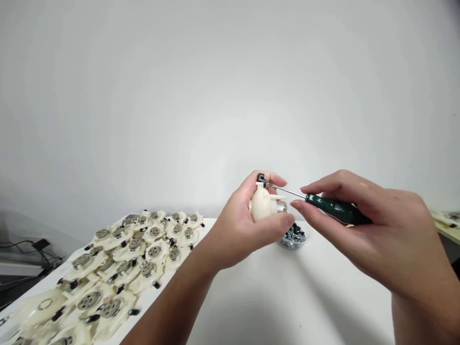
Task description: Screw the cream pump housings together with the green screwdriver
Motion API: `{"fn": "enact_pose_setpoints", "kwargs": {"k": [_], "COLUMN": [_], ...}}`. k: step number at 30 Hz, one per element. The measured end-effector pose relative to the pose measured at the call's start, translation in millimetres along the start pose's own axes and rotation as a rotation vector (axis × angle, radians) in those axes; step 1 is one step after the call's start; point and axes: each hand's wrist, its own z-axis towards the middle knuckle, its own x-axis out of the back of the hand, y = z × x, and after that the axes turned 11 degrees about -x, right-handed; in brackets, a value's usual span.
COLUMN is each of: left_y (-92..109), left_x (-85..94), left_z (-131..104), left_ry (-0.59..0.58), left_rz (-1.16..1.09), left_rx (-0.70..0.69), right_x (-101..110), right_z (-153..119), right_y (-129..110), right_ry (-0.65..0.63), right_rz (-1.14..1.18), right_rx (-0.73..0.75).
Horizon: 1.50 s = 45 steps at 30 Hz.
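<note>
My left hand [240, 227] is wrapped round a cream plastic housing [261, 205] with a metal cylinder on its right side. A small black part [261, 179] sits on top of the housing, by the left fingertips. In my right hand [362, 230] is a screwdriver with a dark green handle [334, 209]. Its thin shaft points left, and the tip meets the black part, where a small metal piece shows. Just below the housing and partly behind my left thumb is a clear bowl [293, 244] of small black and silver pieces.
Many similar cream housings [154, 252] with black parts cover the left of the white table [251, 306]. A white wall rises behind. Black cables [41, 245] lie at the far left. At the right edge, more cream parts [451, 218] rest on another surface.
</note>
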Motion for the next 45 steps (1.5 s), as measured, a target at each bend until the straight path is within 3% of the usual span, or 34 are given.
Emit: {"fn": "enact_pose_setpoints", "kwargs": {"k": [9, 19, 26, 37, 45], "left_y": [-6.3, -12.8, -13.8, -8.0, -9.8], "left_x": [4.6, 15.0, 17.8, 18.6, 18.9], "left_z": [-1.1, 4.1, 3.5, 2.6, 0.4], "left_ry": [0.003, -0.128, -0.166, -0.170, -0.166], "left_rz": [-0.031, -0.174, -0.176, -0.169, -0.175], "left_rx": [-0.073, -0.068, -0.124, -0.158, -0.101], "right_x": [2.6, 6.5, 8.0, 2.8, -0.8], "right_z": [1.4, 0.0, -2.4, -1.1, 3.8], "right_y": [2.0, 2.3, -0.3, -5.3, -1.4], "right_ry": [-0.070, -0.182, -0.176, -0.240, -0.398], "right_rz": [0.070, 0.026, 0.014, 0.148, 0.335], "right_rx": [-0.054, -0.026, 0.018, -0.131, -0.346]}}
